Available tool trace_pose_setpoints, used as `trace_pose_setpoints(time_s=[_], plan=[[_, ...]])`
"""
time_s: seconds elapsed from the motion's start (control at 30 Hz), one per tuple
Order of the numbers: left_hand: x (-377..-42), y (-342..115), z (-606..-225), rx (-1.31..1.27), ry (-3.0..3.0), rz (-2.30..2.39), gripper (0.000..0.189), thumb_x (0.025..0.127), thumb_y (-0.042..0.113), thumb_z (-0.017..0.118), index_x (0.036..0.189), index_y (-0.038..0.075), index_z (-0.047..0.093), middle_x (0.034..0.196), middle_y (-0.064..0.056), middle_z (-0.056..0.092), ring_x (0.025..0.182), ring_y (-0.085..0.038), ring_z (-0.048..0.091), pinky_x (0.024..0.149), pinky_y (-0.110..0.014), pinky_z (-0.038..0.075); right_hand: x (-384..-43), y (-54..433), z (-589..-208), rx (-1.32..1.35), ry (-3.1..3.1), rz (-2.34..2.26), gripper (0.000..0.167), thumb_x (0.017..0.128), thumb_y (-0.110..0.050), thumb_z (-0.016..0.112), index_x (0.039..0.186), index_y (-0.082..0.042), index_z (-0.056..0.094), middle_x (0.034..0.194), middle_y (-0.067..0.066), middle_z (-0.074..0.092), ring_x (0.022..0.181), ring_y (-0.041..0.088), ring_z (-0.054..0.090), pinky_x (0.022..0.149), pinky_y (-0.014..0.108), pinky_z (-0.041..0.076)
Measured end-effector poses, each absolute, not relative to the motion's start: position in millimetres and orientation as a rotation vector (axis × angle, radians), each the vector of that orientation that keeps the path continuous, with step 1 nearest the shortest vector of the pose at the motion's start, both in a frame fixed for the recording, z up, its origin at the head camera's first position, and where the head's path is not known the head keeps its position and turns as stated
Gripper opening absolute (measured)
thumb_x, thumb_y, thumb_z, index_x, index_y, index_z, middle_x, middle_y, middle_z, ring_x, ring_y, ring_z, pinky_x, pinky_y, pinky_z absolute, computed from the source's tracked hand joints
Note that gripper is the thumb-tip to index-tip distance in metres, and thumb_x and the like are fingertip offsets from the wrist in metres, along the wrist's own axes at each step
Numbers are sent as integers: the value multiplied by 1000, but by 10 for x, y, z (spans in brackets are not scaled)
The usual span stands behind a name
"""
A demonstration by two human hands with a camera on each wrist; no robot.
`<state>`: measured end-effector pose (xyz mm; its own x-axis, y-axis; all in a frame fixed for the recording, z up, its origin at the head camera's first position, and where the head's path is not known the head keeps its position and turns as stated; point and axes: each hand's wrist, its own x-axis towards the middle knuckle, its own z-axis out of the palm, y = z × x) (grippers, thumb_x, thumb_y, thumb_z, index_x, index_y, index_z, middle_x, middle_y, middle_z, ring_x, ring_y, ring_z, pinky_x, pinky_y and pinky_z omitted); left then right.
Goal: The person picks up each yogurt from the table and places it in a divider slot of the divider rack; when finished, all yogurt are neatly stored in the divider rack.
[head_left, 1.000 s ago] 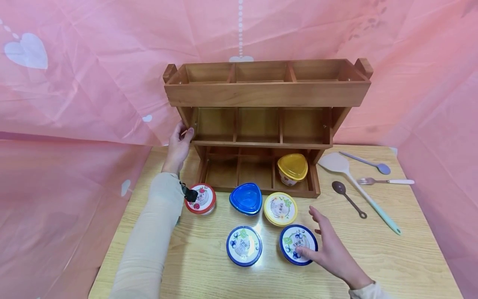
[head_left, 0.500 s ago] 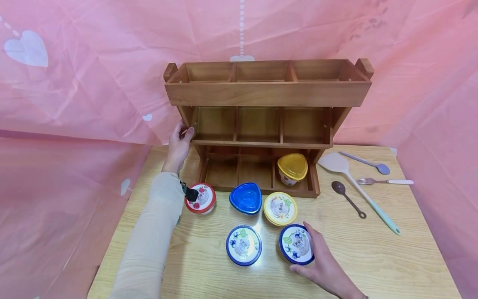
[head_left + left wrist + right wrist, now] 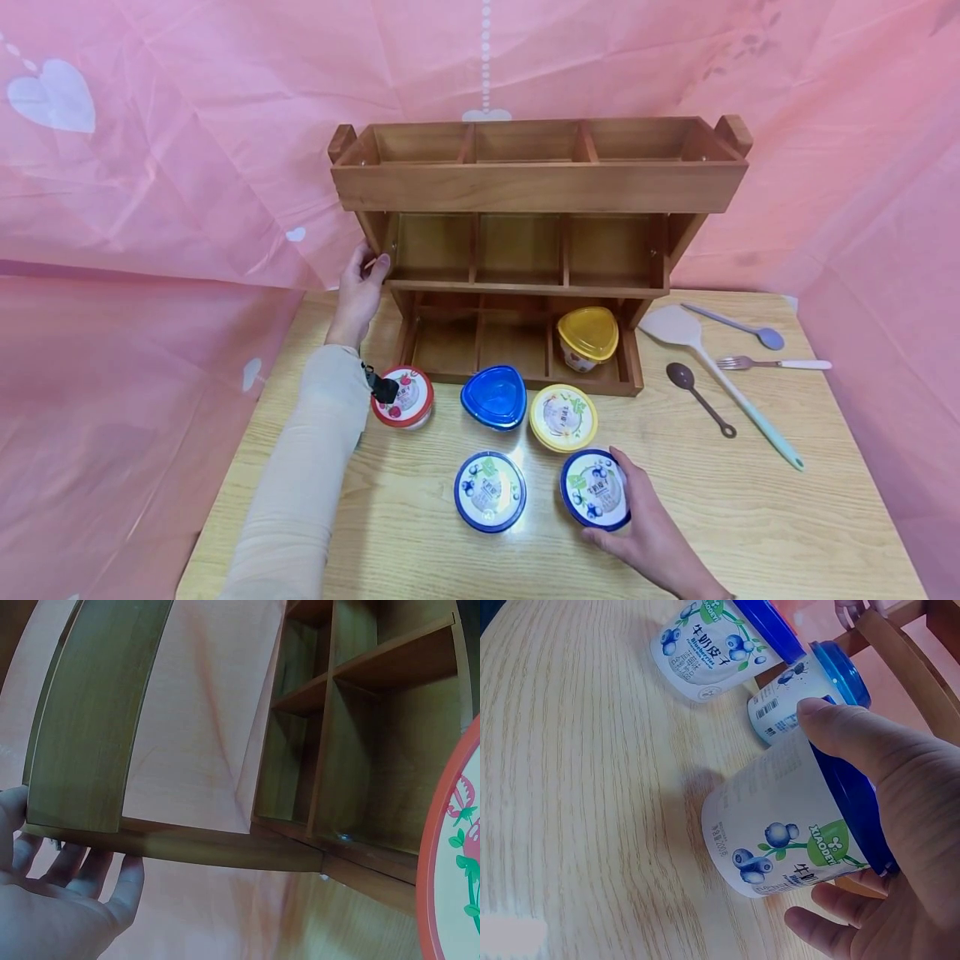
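A wooden rack [image 3: 536, 190] with three tiers of compartments stands at the back of the table. My left hand [image 3: 357, 292] grips its left side frame, thumb at the front edge; in the left wrist view the fingers [image 3: 124, 889] bend round the wood. At the front right, my right hand [image 3: 660, 533] holds a white yogurt cup [image 3: 772, 825] with a dark blue lid and blueberry print. The thumb lies at its lid rim and the fingers reach round the far side. The cup appears upright on the table. A similar blueberry cup [image 3: 491, 493] stands to its left.
Nearby stand a red-lidded cup [image 3: 408, 396], a blue triangular-lidded cup [image 3: 493, 398] and a yellow-lidded cup [image 3: 564, 418]. A yellow triangular-lidded cup [image 3: 588, 335] sits in the bottom right compartment. A spatula [image 3: 712, 367], fork [image 3: 776, 364], brown spoon [image 3: 699, 398] and purple spoon [image 3: 738, 326] lie at right.
My right hand has come down from above the blueberry cup and now clasps its right side. The left hand stays on the rack.
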<state>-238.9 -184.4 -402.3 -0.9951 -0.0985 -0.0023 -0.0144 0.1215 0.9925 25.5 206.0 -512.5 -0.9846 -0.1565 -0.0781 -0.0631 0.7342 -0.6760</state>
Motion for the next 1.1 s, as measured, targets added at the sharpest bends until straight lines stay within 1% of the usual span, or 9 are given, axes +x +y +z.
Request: trace_pose_setpoints(time_s=[0.33,0.63,0.7,0.77,0.8,0.87,0.93,1.03,1.1], plan=[[-2421,-1870,-4121,98,-2301,-2000,46,104,24,49,149,18,40,147,-11,45,137,-25,44,118,-39,34,278,2081,-5037,-121,2743,-1099,113,65,-35,92,149,-2,24,144,24,42,130,42,47,102,61,42],[-2437,-1874,-4120,87,-2285,-2017,49,104,23,48,151,15,36,148,-13,44,137,-24,43,118,-38,33,319,2105,-4669,-37,2656,-1130,113,67,-40,90,152,-8,21,148,23,40,131,44,45,101,63,42],[-2438,-1875,-4106,92,-2279,-2033,49,104,23,48,151,14,36,148,-13,45,137,-24,43,118,-36,33,312,2111,-4587,-53,2687,-1120,113,67,-41,90,152,-9,21,147,21,41,130,41,46,100,59,44],[-2428,-1869,-4070,97,-2271,-2056,50,104,20,49,152,13,36,148,-14,44,138,-24,43,118,-36,33,302,2122,-4524,-82,2728,-1124,114,66,-40,91,153,-11,22,146,20,43,129,40,47,99,46,47],[-2409,-1859,-4034,102,-2276,-2061,50,104,19,48,152,12,35,148,-15,44,138,-25,43,118,-37,33,295,2127,-4499,-95,2752,-1134,114,66,-39,91,153,-13,22,146,19,43,128,39,48,100,35,46],[-2376,-1844,-3973,110,-2280,-2067,50,104,17,48,152,10,35,148,-17,43,139,-27,42,118,-37,33,280,2135,-4460,-135,2801,-1176,115,64,-35,93,153,-13,24,145,19,44,126,37,49,97,16,39],[-2343,-1829,-3918,114,-2291,-2064,50,104,15,47,152,8,34,149,-18,43,139,-28,41,119,-37,32,262,2142,-4430,-165,2835,-1217,116,63,-31,94,154,-15,23,144,20,44,123,37,49,92,2,29],[-2333,-1827,-3903,117,-2298,-2062,49,104,15,47,151,7,34,149,-18,42,140,-28,41,119,-37,32,209,2134,-4392,-208,2888,-1268,118,62,-26,95,155,-16,22,144,19,45,120,31,50,90,-4,24],[-2358,-1841,-3950,116,-2296,-2061,49,104,18,47,151,9,35,149,-16,43,139,-27,41,119,-37,32,151,2127,-4375,-235,2912,-1302,119,62,-23,95,155,-18,22,143,18,46,121,18,49,91,-3,26]])
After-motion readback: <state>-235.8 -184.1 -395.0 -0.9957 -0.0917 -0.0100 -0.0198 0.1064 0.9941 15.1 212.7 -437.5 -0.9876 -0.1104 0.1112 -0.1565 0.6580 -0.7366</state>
